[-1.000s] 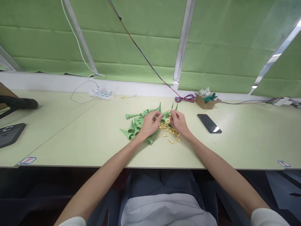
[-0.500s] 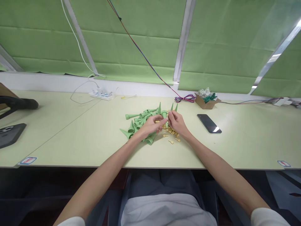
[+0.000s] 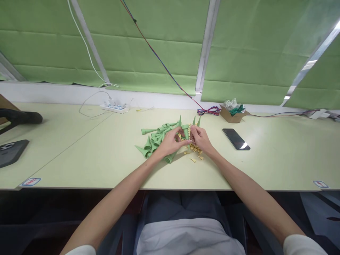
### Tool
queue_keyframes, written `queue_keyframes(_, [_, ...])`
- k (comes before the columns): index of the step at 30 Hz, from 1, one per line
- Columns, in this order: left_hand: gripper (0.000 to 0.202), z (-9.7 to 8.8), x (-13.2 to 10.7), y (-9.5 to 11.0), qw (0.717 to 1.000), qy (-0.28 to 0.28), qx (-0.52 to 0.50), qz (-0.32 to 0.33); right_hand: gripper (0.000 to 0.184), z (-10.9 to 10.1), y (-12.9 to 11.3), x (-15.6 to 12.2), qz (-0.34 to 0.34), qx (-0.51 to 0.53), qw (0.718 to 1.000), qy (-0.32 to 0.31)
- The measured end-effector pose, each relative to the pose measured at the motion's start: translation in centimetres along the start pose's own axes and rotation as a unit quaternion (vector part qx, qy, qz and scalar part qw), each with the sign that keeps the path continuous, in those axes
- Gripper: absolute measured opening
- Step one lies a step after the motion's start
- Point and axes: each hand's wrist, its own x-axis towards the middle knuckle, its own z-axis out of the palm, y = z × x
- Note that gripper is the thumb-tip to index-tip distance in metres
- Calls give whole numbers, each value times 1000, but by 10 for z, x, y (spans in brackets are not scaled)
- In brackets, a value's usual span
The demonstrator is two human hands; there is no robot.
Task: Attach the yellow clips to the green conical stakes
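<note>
A heap of green plastic cone spikes (image 3: pixel 155 139) lies on the pale table (image 3: pixel 106 159), with several small tan pieces (image 3: pixel 195 151) scattered to its right. My left hand (image 3: pixel 170 143) is closed on one green cone (image 3: pixel 186 131), which stands upright between both hands with its wide end up. My right hand (image 3: pixel 202 139) is pinched at the top of that same cone; whether it also grips a tan piece I cannot make out.
A black phone (image 3: pixel 236 139) lies right of the hands. A small cardboard box (image 3: pixel 233 114) with bagged parts stands at the back, next to coiled red and blue wires (image 3: pixel 208 111). A white power strip (image 3: pixel 114 107) sits back left. A dark pad (image 3: pixel 12 150) rests far left.
My left hand lifted a green cone out of the heap and brought it upright toward my right hand; both hands now meet at its top.
</note>
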Motion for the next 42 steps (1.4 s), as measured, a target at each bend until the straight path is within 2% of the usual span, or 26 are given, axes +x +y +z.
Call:
queue_keyframes(8, [35,2,0,-7,999,13,37,34,62,1,-7,-1,27,13,1000,-2])
queue_keyframes(14, [39,4,0,-12,998,27,46,45,64,1,-3,-1,32,-5,999,-17])
queue_keyframes(19, [35,4,2,-9,998,34,34,38,61,3,-1,0,35,22,999,-14])
queue_keyframes(23, [30,4,4,-8,999,46,1,3,59,4,-1,0,27,69,997,-15])
queue_keyframes(28, [19,2,7,-10,989,74,-94,-88,54,4,1,1,15,75,997,-2])
queue_keyframes(32, [42,-1,9,-7,955,10,-240,-171,51,3,3,1,3,64,998,-12])
queue_keyframes(35, [51,-3,10,-2,924,-13,-310,-225,50,3,3,0,-15,34,999,-30])
queue_keyframes(38, [53,-5,9,3,909,-33,-340,-238,50,3,0,-1,-33,-3,998,-44])
queue_keyframes(42, [51,-7,6,7,914,-51,-341,-214,49,3,-2,-2,-39,-21,997,-58])
